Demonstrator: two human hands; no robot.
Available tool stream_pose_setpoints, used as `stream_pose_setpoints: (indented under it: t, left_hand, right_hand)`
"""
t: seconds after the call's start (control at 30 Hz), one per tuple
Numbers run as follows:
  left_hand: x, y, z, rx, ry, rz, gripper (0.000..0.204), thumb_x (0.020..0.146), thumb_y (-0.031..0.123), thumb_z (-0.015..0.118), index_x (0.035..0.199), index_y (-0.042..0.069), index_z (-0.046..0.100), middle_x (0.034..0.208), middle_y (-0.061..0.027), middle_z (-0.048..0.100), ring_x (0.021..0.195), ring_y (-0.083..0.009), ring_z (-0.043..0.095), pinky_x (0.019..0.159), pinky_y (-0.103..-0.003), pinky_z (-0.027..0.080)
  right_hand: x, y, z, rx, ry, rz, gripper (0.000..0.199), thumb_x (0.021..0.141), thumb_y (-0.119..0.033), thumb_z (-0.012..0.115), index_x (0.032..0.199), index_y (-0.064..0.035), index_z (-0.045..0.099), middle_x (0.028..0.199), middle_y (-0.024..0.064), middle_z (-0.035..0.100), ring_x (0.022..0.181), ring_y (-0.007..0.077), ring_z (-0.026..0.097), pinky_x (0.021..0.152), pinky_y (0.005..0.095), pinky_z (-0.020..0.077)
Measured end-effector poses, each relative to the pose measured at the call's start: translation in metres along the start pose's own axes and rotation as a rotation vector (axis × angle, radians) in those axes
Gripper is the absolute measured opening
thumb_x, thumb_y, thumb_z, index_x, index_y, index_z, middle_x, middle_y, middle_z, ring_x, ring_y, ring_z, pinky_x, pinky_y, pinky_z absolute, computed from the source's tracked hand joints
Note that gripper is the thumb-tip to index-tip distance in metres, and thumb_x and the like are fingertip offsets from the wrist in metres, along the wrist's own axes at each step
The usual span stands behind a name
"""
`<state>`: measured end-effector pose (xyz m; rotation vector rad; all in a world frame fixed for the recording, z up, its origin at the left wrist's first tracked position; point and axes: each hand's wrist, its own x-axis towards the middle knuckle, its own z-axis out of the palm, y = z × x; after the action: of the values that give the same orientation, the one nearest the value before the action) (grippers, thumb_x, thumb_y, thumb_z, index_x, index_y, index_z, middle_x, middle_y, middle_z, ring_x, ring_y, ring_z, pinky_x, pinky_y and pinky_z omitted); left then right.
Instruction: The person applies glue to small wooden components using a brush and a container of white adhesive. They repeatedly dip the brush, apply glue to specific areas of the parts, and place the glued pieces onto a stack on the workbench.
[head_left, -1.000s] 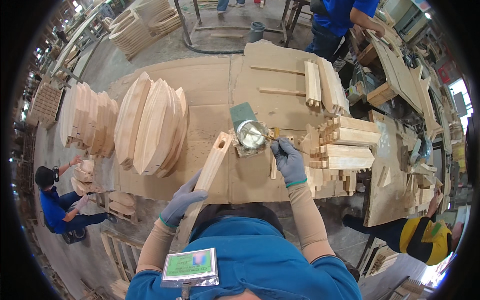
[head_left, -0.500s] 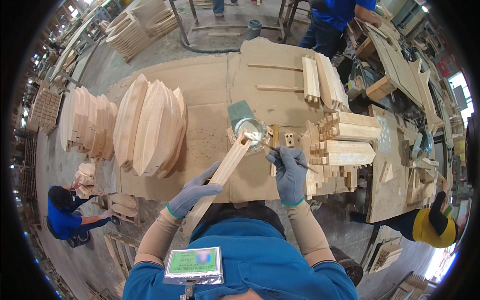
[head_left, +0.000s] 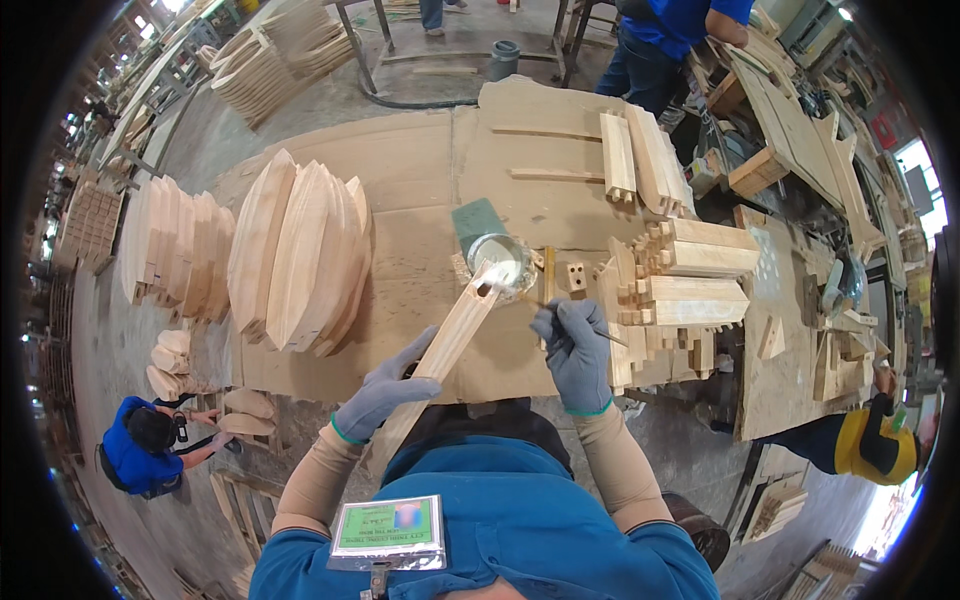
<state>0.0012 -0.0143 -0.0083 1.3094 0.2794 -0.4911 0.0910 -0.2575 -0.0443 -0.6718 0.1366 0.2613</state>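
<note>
My gloved left hand (head_left: pixel 385 388) is wrapped round a pale wooden bar (head_left: pixel 455 335), tilted with its far end up beside the pot. A dark hole shows near that end. In my gloved right hand (head_left: pixel 577 350) is a thin stick-handled brush (head_left: pixel 617 340), pinched between fingers and thumb. Its tip reaches the bar's end and the white paste (head_left: pixel 508 255), where the outlines blur together. The round pot (head_left: pixel 528 262) holding the paste stands just behind the bar's end, next to a green pad (head_left: pixel 480 222). A small drilled wooden block (head_left: pixel 576 276) lies right of the pot.
Cardboard (head_left: pixel 410 250) covers the table. Curved wooden pieces (head_left: pixel 300 260) stand stacked at left. Tenoned bars (head_left: pixel 700 290) are piled close to my right hand, with longer wooden bars (head_left: pixel 650 160) behind. Co-workers in blue (head_left: pixel 145 445) and yellow (head_left: pixel 868 447) are at the sides.
The brush tip has shifted from above the hole at the bar's end to its right side, and my right hand has moved slightly down. The bar has dipped a little.
</note>
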Motion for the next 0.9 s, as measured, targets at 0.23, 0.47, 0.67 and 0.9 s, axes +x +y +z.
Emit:
stream_pose_setpoints:
  t: [0.23,0.47,0.67,0.9]
  left_hand:
    - [-0.009,-0.005,-0.004,0.038,0.007,0.055,0.098,0.069,0.028,0.076,0.146,-0.004,0.026,0.149,-0.0174,0.034,0.139,-0.0247,0.030,0.113,-0.032,0.021]
    - [-0.019,-0.005,-0.002,0.026,0.034,0.074,0.097,0.066,0.025,0.076,0.146,-0.003,0.028,0.148,-0.0170,0.035,0.139,-0.0242,0.031,0.113,-0.033,0.021]
    - [-0.027,-0.004,-0.007,0.100,0.069,0.081,0.097,0.065,0.024,0.077,0.145,-0.003,0.030,0.148,-0.0169,0.036,0.137,-0.0236,0.033,0.112,-0.032,0.023]
    - [-0.027,-0.001,-0.007,0.255,0.043,0.066,0.100,0.064,0.030,0.080,0.146,0.000,0.031,0.147,-0.0166,0.037,0.136,-0.0241,0.036,0.112,-0.031,0.024]
  right_hand:
    - [0.004,-0.001,-0.014,0.127,-0.013,-0.026,0.006,0.093,-0.002,0.054,0.087,-0.0021,0.056,0.094,0.0125,0.064,0.083,0.0202,0.066,0.077,0.0324,0.0581]
    - [0.003,-0.006,0.012,-0.024,0.000,0.048,0.008,0.094,-0.004,0.053,0.086,-0.0026,0.055,0.091,0.0121,0.063,0.079,0.0193,0.066,0.074,0.0306,0.0586]
    - [0.020,-0.062,0.053,-0.317,-0.152,-0.088,0.008,0.092,-0.005,0.057,0.085,-0.0020,0.056,0.085,0.0106,0.064,0.076,0.0177,0.066,0.070,0.0286,0.0583]
    - [0.022,-0.090,0.114,-1.105,-0.638,-0.080,0.019,0.087,-0.015,0.067,0.082,-0.0001,0.056,0.065,0.0044,0.058,0.063,0.0101,0.057,0.056,0.0252,0.0457]
